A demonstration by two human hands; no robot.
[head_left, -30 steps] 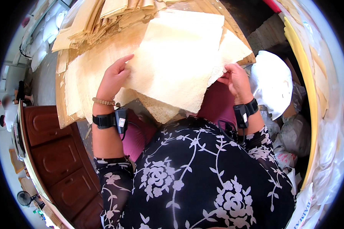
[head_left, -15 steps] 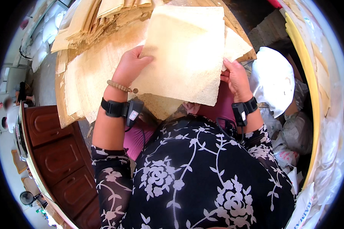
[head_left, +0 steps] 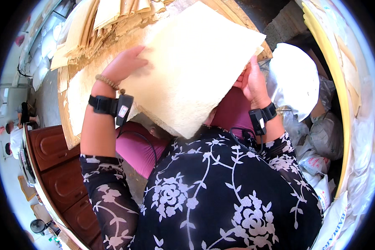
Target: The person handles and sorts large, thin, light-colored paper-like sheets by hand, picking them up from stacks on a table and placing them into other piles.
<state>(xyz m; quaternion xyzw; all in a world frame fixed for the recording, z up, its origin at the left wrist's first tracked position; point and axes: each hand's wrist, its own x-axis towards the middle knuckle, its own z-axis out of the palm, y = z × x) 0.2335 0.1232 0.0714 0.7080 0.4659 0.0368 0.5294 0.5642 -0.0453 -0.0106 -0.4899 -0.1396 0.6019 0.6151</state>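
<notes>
A large, pale cream, thin sheet [head_left: 200, 66] with rough edges lies turned cornerwise in front of me, one corner pointing toward my lap. My right hand [head_left: 252, 81] grips its right edge, thumb on top and fingers curled beneath. A smaller bit of another sheet shows by that thumb. My left hand [head_left: 127, 64] is at the sheet's left side, fingers stretched out and a little blurred, with no grip visible. More cream sheets [head_left: 82, 100] lie on the round wooden table [head_left: 152, 31] under and left of that hand.
Folded brownish sheets [head_left: 83, 31] are heaped at the table's far left. A white sack [head_left: 293, 79] stands right of the table, with several plastic bags [head_left: 327, 135] below it. Dark red wooden cabinets [head_left: 64, 179] are on the left. A yellow edge [head_left: 331, 62] curves down the right side.
The cream sheet has turned, its near corner swinging toward my lap. My left hand has let go of its left edge and moved left. My right hand still grips the right edge, slightly higher.
</notes>
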